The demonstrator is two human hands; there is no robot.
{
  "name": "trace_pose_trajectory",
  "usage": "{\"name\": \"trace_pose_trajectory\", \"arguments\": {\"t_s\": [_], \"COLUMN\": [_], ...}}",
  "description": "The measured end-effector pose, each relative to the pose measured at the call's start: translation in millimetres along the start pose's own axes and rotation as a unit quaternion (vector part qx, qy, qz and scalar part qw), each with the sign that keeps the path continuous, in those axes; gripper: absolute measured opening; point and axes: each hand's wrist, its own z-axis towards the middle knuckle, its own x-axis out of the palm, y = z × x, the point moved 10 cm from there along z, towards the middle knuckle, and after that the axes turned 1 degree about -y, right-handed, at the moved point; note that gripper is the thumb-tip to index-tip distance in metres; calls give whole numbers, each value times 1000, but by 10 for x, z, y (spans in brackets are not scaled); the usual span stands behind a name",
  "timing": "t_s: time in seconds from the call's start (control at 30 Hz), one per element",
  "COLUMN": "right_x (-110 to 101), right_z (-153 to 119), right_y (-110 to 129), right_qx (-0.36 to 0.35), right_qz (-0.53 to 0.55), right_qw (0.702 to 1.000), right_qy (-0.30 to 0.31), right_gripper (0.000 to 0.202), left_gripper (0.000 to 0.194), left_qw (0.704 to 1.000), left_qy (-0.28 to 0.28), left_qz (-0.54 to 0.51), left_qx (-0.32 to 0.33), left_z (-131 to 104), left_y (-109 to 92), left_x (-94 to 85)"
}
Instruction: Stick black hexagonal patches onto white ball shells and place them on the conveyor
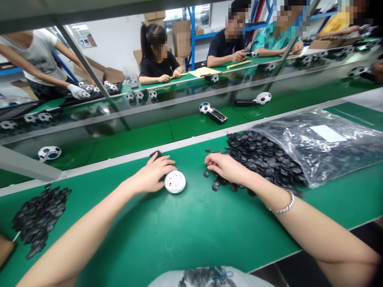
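My left hand (pixel 152 173) is wrapped over the dark handle (pixel 155 154) of a device with a round white head (pixel 175 182). The head's face shows small recesses, and most of the handle is hidden under my fingers. To the right, my right hand (pixel 224 165) is at the edge of a heap of small black pentagon pieces (pixel 260 157). Its fingers are curled together in a pinch, and what is between the tips cannot be made out. A few loose pieces (pixel 214 187) lie beside and below that hand.
A clear plastic bag (pixel 338 143) of black pieces lies open at the right. Another pile of black parts (pixel 40 217) is at the left. Behind a metal rail, a green conveyor (pixel 134 135) carries football-headed devices (pixel 217 115). Several people sit or stand across it.
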Motion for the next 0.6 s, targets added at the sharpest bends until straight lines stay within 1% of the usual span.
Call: {"name": "trace_pose_trajectory", "arguments": {"t_s": [0.03,0.1,0.23,0.3,0.37,0.4,0.47,0.6], "right_x": [-23,-48,-43,-16,17,28,17,-95], "right_z": [4,14,33,37,36,35,27,-47], "right_y": [-27,-62,-100,-136,-150,-135,-59,218], "right_qx": [10,15,8,23,38,38,17,-81], "right_qz": [41,112,200,243,271,272,252,171], "right_qw": [999,993,978,967,959,959,965,977], "right_qy": [-15,-38,-65,-73,-71,-68,-66,-99], "right_gripper": [10,9,14,15,15,13,9,9], "left_gripper": [41,35,29,32,42,46,51,52], "left_qw": [1000,1000,994,991,990,990,990,986], "left_qy": [4,2,14,16,7,2,-4,2], "left_qz": [-9,2,62,67,52,44,36,30], "left_qx": [8,-7,-85,-115,-132,-135,-138,-166], "left_z": [45,111,132,120,119,124,140,148], "left_y": [-22,-72,-177,-207,-217,-217,-219,-197], "left_x": [27,78,187,218,233,240,264,330]}}
